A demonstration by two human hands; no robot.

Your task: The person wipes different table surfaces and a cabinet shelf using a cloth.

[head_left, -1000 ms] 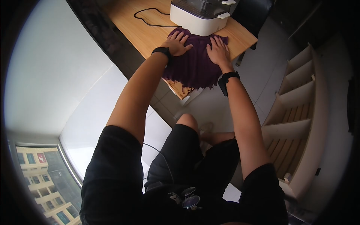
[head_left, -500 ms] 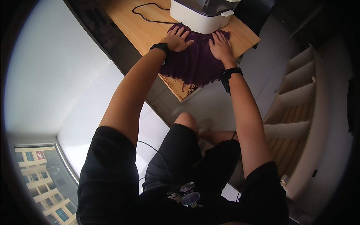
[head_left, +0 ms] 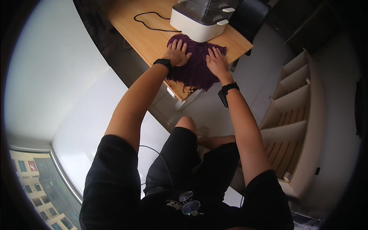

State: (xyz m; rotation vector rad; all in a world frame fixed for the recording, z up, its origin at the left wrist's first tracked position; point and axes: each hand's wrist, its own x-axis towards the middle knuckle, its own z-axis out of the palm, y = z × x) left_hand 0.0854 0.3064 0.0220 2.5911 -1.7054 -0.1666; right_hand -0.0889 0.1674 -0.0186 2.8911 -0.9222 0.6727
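Observation:
A dark purple cloth point(head_left: 195, 71) with a ragged lower edge lies over the end of the wooden table point(head_left: 153, 42), its front part hanging past the edge. My left hand point(head_left: 178, 53) rests flat on the cloth's left side with fingers spread. On the right side of the cloth, my right hand point(head_left: 217, 63) also lies flat, its fingers stretched forward. Just beyond the cloth stands a white appliance point(head_left: 195, 27) with a dark see-through lid. Each wrist wears a black band.
A black cord point(head_left: 143, 25) loops over the table left of the appliance. Behind it at the right is a black chair point(head_left: 253, 17). A pale shelf unit point(head_left: 295, 103) with compartments stands on the right, and a white surface point(head_left: 96, 115) spans the left.
The view has shifted, so the table and appliance appear slightly lower and further left. Both hands stay flat on the cloth, which keeps nearly the same place against the appliance.

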